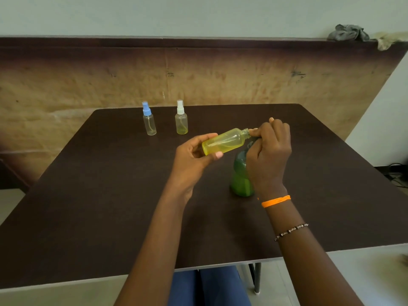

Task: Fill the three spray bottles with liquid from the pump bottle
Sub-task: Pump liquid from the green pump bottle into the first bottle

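My left hand grips a clear spray bottle of yellow-green liquid, tilted almost flat above the table, its threaded neck bare and pointing right. My right hand has its fingers curled at that neck; the spray cap is hidden inside them, so I cannot tell exactly what they pinch. Under my right hand stands the green pump bottle, its pump head hidden by the hand. Farther back stand a blue-capped spray bottle, nearly clear, and a white-capped spray bottle with a little yellow liquid at the bottom.
The dark brown table ends close to my lap at the front edge. A brown board leans against the wall behind it. Grey and beige rags lie on the board's top at the far right. Cables lie on the floor at right.
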Tool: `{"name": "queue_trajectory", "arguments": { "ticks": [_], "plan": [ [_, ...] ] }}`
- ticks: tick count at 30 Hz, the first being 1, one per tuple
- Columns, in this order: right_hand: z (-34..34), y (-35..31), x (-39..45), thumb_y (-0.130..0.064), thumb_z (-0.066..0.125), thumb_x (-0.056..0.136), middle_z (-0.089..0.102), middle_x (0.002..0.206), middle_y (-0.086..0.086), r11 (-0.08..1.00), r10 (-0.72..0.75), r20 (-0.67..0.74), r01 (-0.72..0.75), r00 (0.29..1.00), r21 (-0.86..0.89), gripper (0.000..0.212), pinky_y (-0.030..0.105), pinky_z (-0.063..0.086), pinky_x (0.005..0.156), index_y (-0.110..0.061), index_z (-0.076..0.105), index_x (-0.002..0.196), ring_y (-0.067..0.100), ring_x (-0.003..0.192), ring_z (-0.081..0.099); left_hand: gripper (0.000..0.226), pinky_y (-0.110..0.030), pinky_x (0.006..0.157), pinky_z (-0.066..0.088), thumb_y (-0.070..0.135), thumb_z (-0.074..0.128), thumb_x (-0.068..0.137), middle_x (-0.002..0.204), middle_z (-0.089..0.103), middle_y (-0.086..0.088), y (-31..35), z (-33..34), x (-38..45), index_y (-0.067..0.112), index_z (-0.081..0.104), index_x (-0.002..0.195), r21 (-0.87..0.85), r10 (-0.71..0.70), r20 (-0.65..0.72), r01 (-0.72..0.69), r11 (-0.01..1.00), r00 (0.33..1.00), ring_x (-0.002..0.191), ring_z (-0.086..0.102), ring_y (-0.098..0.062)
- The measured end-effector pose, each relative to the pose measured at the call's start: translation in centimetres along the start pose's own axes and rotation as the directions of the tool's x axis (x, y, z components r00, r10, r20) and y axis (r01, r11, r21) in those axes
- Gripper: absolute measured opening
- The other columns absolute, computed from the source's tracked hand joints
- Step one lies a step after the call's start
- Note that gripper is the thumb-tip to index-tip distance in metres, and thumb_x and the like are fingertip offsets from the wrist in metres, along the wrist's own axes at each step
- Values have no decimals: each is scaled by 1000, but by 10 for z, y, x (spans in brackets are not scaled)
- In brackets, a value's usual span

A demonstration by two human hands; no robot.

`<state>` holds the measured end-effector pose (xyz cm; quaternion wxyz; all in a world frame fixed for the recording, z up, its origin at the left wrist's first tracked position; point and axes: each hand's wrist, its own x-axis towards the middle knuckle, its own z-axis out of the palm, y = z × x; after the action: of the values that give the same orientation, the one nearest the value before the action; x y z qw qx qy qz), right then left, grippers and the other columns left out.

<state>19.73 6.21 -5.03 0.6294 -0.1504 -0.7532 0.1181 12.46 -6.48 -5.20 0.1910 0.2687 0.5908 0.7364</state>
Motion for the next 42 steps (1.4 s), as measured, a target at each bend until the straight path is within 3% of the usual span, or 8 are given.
{"name": "queue_trajectory", "arguments": {
  "ticks": [4, 8, 13, 21, 29, 33, 37, 42],
  "plan": [
    [3, 10, -6, 10, 36, 76, 50, 68, 18, 998, -61, -15, 62, 998, 23, 24, 36, 46, 80, 3, 56, 65, 27, 70, 40, 40, -14, 76, 50, -5, 70, 74, 103, 69, 2, -3, 0, 1, 20, 64, 105, 5, -13, -1, 13, 1000, 1000, 96, 64, -7],
    [-2, 4, -3, 7, 42, 73, 49, 69, 18, 998, -61, 52, 61, 997, 19, 15, 43, 46, 72, 2, 54, 65, 33, 68, 43, 39, -13, 74, 49, -5, 70, 75, 102, 69, 2, -2, 0, 0, 21, 64, 104, -1, -10, -6, 10, 1000, 1000, 96, 64, -7],
    [-10, -11, 8, -9, 49, 73, 47, 72, 12, 999, -18, 142, 25, 990, -44, 9, 28, 31, 62, -2, 51, 68, 26, 70, 40, 40, -15, 77, 49, -5, 69, 75, 103, 69, -1, 3, -1, -1, 21, 64, 105, 2, 8, -2, -8, 1000, 1000, 97, 64, -9],
    [-7, -3, -5, -6, 50, 73, 50, 72, 17, 996, -44, 122, 52, 992, -69, 10, 37, 40, 65, 1, 54, 68, 32, 70, 44, 39, -15, 78, 50, -3, 70, 75, 102, 69, 3, -2, 0, -2, 23, 64, 103, 23, -15, -15, 15, 1000, 1000, 98, 64, -8],
    [-13, -9, 10, -6, 41, 76, 50, 71, 13, 999, -9, 145, 14, 989, -34, 15, 25, 30, 61, -1, 53, 67, 26, 71, 43, 40, -15, 78, 50, -5, 70, 75, 103, 69, 1, 2, 1, -2, 20, 64, 106, 10, 4, -7, -4, 1000, 1000, 97, 64, -8],
    [-5, 1, -11, 11, 38, 74, 55, 75, 20, 998, -63, 24, 64, 998, -28, 24, 36, 46, 73, 5, 61, 76, 27, 76, 44, 41, -15, 76, 50, -5, 70, 74, 102, 69, 2, -2, 0, -1, 23, 64, 102, 7, 0, -5, 0, 1000, 1000, 97, 63, -8],
    [-1, 5, -11, 14, 37, 74, 55, 74, 18, 997, -66, -5, 66, 998, 25, 27, 38, 49, 84, 5, 63, 76, 26, 74, 44, 40, -15, 77, 50, -5, 70, 74, 103, 69, 2, -3, -1, -1, 24, 64, 103, 16, -2, -7, 2, 1000, 1000, 98, 64, -8],
    [-10, -7, 0, -1, 44, 73, 50, 73, 15, 999, -28, 97, 31, 995, -28, 12, 35, 40, 64, 1, 56, 71, 29, 70, 44, 40, -15, 76, 49, -5, 70, 75, 102, 70, 2, 1, 0, -3, 22, 64, 104, 0, 6, -2, -6, 1000, 1000, 96, 64, -7]
  ]
}}
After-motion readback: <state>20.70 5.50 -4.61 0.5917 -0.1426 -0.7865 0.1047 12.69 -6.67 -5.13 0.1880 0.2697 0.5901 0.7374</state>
